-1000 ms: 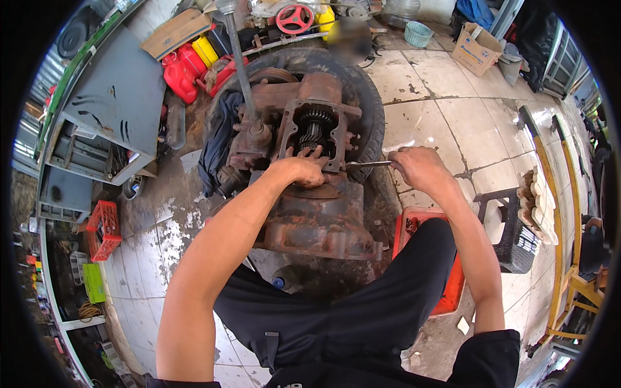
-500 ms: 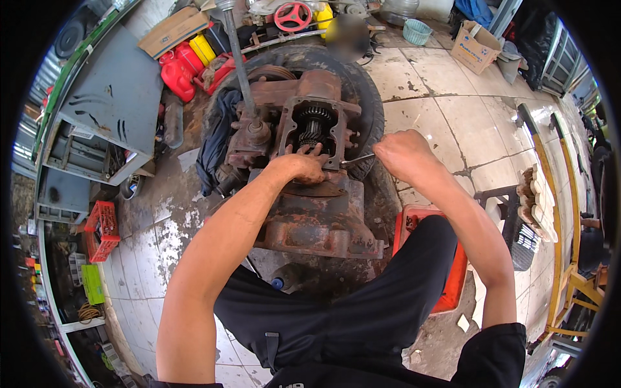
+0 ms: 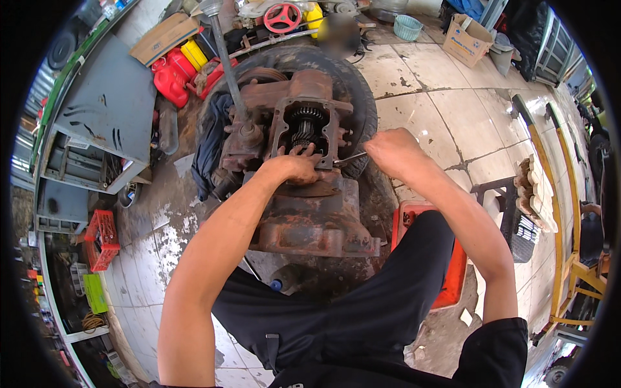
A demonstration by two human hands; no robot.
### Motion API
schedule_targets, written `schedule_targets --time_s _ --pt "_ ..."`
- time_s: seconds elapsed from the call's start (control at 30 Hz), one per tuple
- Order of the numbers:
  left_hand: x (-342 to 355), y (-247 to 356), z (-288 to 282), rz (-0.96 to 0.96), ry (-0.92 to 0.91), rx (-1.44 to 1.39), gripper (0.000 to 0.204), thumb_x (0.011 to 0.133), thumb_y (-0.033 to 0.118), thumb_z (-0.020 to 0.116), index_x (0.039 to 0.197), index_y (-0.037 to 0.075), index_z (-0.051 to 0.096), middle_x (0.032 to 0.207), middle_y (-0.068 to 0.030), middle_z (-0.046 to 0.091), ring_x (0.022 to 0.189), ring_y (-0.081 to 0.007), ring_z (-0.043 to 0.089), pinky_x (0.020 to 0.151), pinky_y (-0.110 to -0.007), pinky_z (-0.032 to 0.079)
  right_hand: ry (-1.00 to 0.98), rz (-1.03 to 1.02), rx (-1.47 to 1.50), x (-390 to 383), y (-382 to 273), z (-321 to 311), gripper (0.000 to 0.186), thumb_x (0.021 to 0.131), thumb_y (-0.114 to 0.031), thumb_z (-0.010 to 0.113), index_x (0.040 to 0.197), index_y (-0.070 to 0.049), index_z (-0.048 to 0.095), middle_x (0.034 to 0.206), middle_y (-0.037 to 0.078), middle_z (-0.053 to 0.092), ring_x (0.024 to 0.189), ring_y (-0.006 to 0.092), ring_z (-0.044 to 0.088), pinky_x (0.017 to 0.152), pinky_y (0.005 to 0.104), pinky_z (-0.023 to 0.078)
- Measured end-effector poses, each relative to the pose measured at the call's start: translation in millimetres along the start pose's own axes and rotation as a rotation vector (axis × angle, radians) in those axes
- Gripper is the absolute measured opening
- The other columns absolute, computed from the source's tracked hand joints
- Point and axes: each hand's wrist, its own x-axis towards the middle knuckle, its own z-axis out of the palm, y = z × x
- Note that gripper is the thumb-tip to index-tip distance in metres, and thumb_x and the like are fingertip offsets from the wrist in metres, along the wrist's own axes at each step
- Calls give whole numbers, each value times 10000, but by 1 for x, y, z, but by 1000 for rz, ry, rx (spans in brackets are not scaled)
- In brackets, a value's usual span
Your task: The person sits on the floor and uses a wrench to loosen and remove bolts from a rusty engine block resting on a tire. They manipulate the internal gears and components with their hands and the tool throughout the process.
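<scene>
A rusty gearbox housing (image 3: 310, 226) lies in front of me, its rectangular top opening showing dark toothed gears (image 3: 306, 124). My left hand (image 3: 299, 167) rests on the near rim of this opening. Its fingers are spread and reach over the edge toward the gears, with their tips partly hidden. To the right of the housing, my right hand (image 3: 392, 152) is closed around a slim metal rod-like tool (image 3: 350, 157). The far end of that tool meets the opening's near right corner; its exact kind cannot be made out. A long lever (image 3: 228, 68) stands up from the housing's left side.
Behind the housing lies a large tyre (image 3: 366, 110). A dark cloth (image 3: 212, 145) hangs at its left. By my right knee sits a red-orange tray (image 3: 453, 284). A grey metal cabinet (image 3: 107, 103) stands left, near red jerrycans (image 3: 171, 84). Yellow rails (image 3: 546, 168) run along the right.
The whole view has shifted a little, so the scene sits slightly further left. Both hands and the tool keep nearly the same place against the housing.
</scene>
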Motion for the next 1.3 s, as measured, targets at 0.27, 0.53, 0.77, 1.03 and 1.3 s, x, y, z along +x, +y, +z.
schedule_targets --time_s 0.27,0.53,0.77,1.03,1.3 --pt "1 -1 -3 10 -19 28 817 939 689 347 1570 198 176 1647 -107 29 1511 -332 71 1183 -605 87 78 75 106 -26 12 36 86 841 -107 585 859 -48 646 789 130 641 770 330 672 638 437 552" --pt "0 -1 -2 -4 -34 49 781 958 655 351 1571 204 176 1649 -99 24 1513 -325 59 1183 -600 98 77 33 12 -10 -11 6 117 781 -117 611 691 -63 663 679 131 659 684 320 683 577 422 544" --pt "1 -1 -2 -3 -32 46 784 955 655 362 1569 201 187 1650 -97 23 1511 -335 71 1184 -594 94 71 -1 11 4 -4 -6 132 775 -134 628 674 -60 671 670 143 660 667 336 672 567 432 534" --pt "4 -4 0 14 -33 33 827 944 677 356 1572 174 167 1650 -94 5 1513 -331 54 1182 -598 86 191 163 431 -40 22 72 178 908 -214 606 973 -85 710 887 145 697 869 356 654 746 461 523" --pt "5 -3 0 -8 -36 22 804 954 650 367 1573 180 160 1650 -94 5 1512 -333 51 1184 -600 85 69 209 867 -40 32 134 260 931 -210 636 1140 -70 699 1062 167 698 969 327 657 838 392 507"
